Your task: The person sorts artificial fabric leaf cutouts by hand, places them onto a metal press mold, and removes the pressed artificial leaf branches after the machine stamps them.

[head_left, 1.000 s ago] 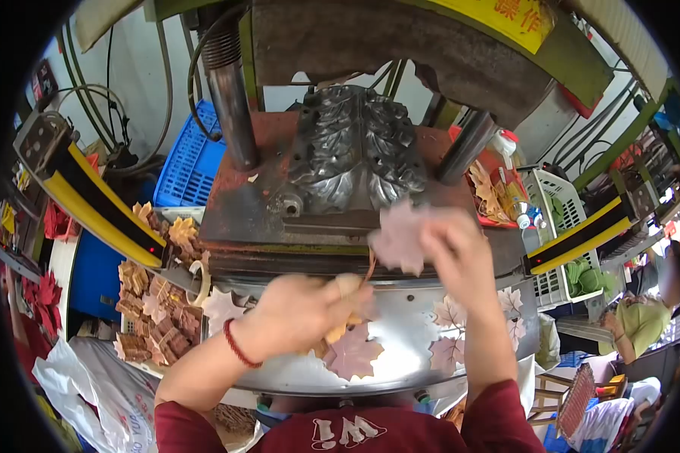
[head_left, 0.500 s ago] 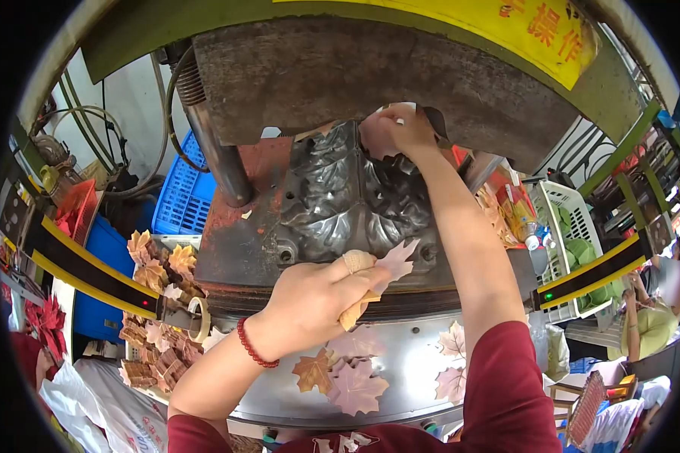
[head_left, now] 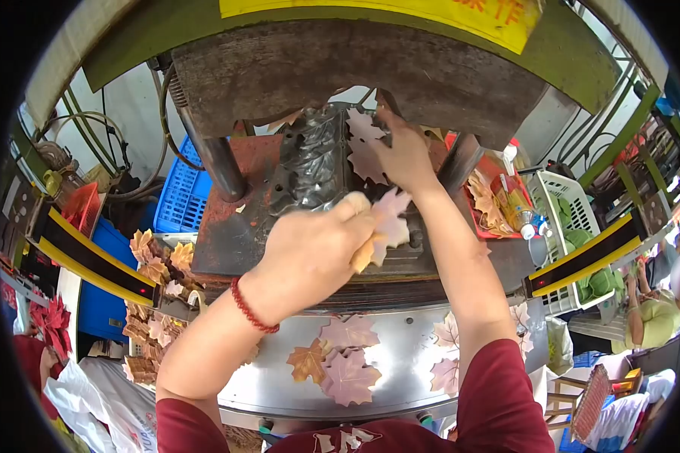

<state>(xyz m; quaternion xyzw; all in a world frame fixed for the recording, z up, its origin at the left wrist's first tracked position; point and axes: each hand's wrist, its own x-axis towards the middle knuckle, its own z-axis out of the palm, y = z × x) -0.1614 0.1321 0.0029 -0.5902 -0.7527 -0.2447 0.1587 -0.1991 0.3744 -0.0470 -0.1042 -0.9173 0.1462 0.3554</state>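
Pink lobed leaves now on dark metal mould, left hand clutching a bunch, grip unclear on right hand; bumps could skew 'em.

Fabric-like leaves on metal table

Maroon shirt with short sleeves — white print on the chest — and a red beaded bracelet round the left wrist.

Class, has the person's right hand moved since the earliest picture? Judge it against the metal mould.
Yes. The right hand has moved forward, from near the front right corner of the metal mould to farther in, over its right half.
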